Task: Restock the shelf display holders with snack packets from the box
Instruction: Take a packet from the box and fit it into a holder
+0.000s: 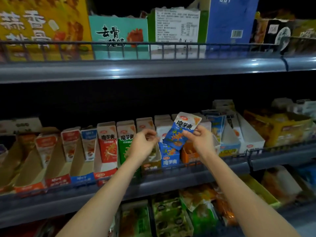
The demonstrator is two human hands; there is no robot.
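Glossy blue-and-white snack packet [183,129], flat and tilted, is pinched by the right hand [200,140] above a blue cardboard holder [169,157], while the left hand [145,143] curls empty just left.

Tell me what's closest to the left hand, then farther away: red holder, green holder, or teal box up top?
1. green holder, just left of the left hand
2. red holder, one further left
3. teal box, top shelf

Two hands: left hand [145,142], right hand [200,139]. One blue packet [181,132] in hand. Two shelf ledges: upper shelf [153,69], middle shelf [119,190]. Five clear big cartons [118,36] on upper shelf. Roughly a dozen display holders [106,142] along middle shelf, exact count lost to blur.
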